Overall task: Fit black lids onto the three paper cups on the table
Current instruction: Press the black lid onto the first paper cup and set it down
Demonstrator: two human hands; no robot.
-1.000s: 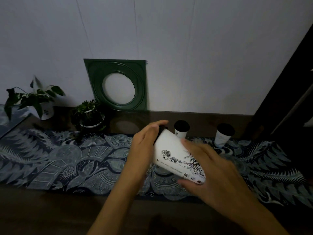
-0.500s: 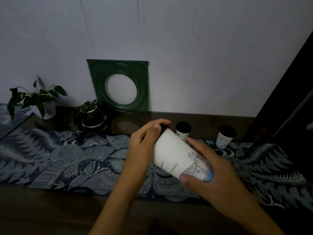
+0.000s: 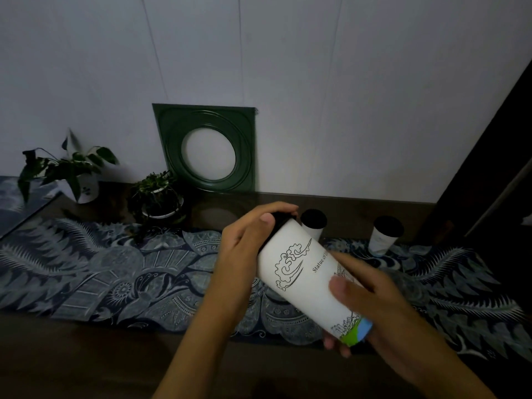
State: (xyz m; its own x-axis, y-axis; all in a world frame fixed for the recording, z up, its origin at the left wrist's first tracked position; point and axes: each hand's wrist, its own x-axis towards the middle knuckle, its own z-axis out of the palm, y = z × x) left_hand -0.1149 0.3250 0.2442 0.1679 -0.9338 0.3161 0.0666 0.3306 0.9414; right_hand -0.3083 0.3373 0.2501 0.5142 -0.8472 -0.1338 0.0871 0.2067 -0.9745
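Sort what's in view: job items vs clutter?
Job: held paper cup, its black lid, two lidded cups behind, left hand, right hand.
Clutter: two potted plants, green frame, patterned cloth.

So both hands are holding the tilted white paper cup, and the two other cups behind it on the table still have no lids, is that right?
Not quite. In the head view, the two white paper cups at the back already carry black lids. The rest holds: left hand and right hand hold the tilted white printed paper cup.
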